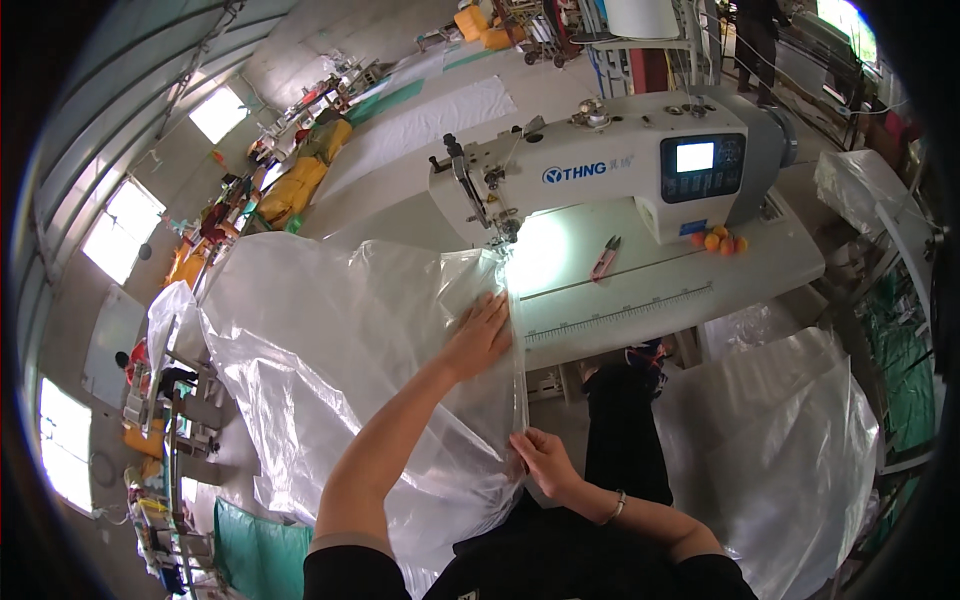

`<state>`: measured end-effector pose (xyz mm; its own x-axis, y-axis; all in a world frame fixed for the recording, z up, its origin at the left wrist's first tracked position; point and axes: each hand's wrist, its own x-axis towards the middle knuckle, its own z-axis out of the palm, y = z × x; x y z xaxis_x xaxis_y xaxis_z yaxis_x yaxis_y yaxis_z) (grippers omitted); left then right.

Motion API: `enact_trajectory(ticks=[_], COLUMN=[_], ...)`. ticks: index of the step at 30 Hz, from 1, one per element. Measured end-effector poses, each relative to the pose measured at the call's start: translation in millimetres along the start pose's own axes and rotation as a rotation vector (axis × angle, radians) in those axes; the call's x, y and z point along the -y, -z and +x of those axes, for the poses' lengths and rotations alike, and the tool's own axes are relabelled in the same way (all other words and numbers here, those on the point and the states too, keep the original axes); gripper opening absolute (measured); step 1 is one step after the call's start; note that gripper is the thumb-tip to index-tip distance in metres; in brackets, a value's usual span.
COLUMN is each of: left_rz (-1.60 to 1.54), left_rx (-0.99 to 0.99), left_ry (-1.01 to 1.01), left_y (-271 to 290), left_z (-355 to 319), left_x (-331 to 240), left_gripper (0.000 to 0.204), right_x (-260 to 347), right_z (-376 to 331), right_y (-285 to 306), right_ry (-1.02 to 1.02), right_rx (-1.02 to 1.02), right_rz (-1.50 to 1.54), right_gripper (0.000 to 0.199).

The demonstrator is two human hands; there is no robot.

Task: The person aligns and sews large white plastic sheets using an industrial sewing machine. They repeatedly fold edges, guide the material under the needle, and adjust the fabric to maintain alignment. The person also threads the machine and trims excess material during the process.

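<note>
A large clear plastic sheet [320, 310] fills the middle and left of the frame, its upper right corner lying under the needle area of a white sewing machine [590, 165] and its lower part hanging down toward the person's lap at the lower centre. The sheet is thin, glossy and slightly milky; a greyish tone shows through it, and bright white streaks of glare run along its many soft creases, strongest at the left and lower left. Its surface bulges loosely at the upper left and puckers into small folds near the needle, while the right border forms a straight, narrow band, denser than the rest, running down the centre of the frame. The left hand [482, 335] lies palm down on the sheet just below the needle, fingers extended and nearly together, pressing without gripping. The right hand [545, 460], lower at centre, has its fingers curled in and pinches the sheet's right border between thumb and fingers. On the pale bench [640, 322], right of centre, lie pink-handled snips [605, 260] and, farther right, a cluster of small orange and yellow round things [720, 241]. Another heap of clear plastic [770, 450], similarly shiny and wrinkled, occupies the lower right.
</note>
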<state>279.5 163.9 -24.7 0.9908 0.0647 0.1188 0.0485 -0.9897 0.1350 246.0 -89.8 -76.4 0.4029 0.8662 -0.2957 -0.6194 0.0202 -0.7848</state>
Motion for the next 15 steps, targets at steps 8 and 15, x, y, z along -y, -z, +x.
enact_trajectory(ticks=[8,15], left_rz=[-0.032,0.144], left_rx=[0.17,0.17], left_ry=[0.062,0.338], left_y=[40.8,30.5], left_z=[-10.1,64.1], left_x=[-23.2,4.7], left_gripper=[0.053,0.026], right_x=[68.4,26.6], right_z=[-33.7,-15.5], right_y=[22.3,58.7], right_ry=[-0.01,0.031], right_rx=[-0.045,-0.067], right_rz=[-0.29,-0.52], right_gripper=[0.028,0.031])
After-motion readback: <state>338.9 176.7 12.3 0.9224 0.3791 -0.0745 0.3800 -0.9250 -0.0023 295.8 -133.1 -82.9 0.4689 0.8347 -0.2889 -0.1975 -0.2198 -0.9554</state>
